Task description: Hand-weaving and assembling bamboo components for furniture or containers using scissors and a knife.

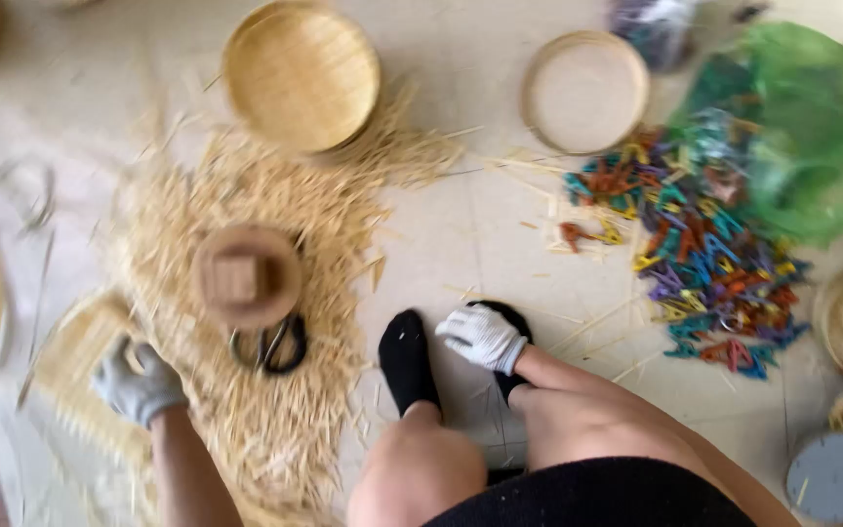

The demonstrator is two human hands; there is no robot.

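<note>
Nearest to me, my left hand (139, 385), in a grey glove, grips the edge of a flat woven bamboo mat (75, 366) at the near-left edge of the straw pile (256, 293), fingers curled shut on it. My right hand (483, 337), white-gloved, rests on a black-socked foot (500, 342) right of the pile, fingers loosely together. On the pile lie black scissors (270, 346) and, just beyond, a round wooden block (246, 275). At the pile's far edge sits a woven basket (301, 73). Well right of the pile, coloured clips (709, 254) spill beside a green bag (792, 127).
</note>
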